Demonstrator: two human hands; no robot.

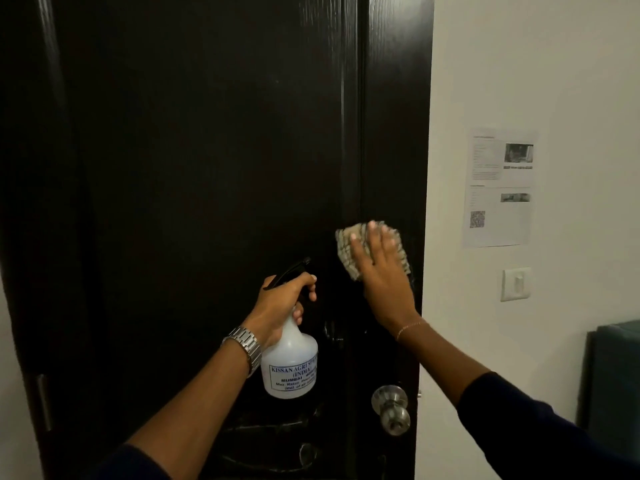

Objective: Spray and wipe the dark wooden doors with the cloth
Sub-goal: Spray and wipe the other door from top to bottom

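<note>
We are pressing the cloth (372, 249) flat-fingered with our right hand (381, 271) above the doorknob (391, 408); our left hand (280, 306) is gripping the spray bottle (291, 362) up-left of it.

Right hand (381, 271) flat, pressing beige striped cloth (349, 251) against dark wooden door (207, 150); left hand (280, 306) gripping white plastic spray bottle (291, 368).

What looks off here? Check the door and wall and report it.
Nothing stands out. The right hand presses the cloth flat on the dark door, the left hand grips the spray bottle upright, and the paper notice hangs roughly straight on the wall.
</note>
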